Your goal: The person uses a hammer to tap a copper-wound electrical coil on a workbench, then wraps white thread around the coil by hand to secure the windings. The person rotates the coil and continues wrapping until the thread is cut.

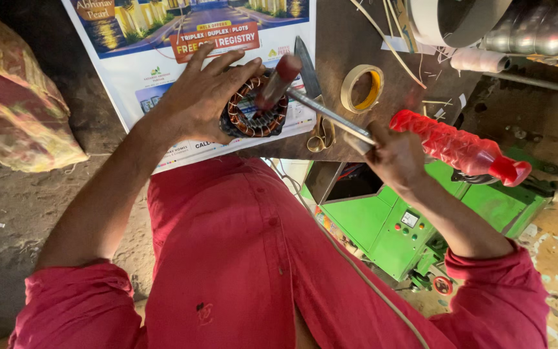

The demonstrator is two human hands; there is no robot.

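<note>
Stator (253,110): on bench (343,39), far left, coils already wound.
Left hand (198,97): clamped over stator.
Right hand (392,155): gripping red-handled tool (356,129), tip reaching the stator.
Tape (363,87): lying beside.

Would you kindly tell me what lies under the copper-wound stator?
The stator rests on a printed poster sheet spread over the dark table. The left hand covers its left side, hiding what lies beneath there.
</note>
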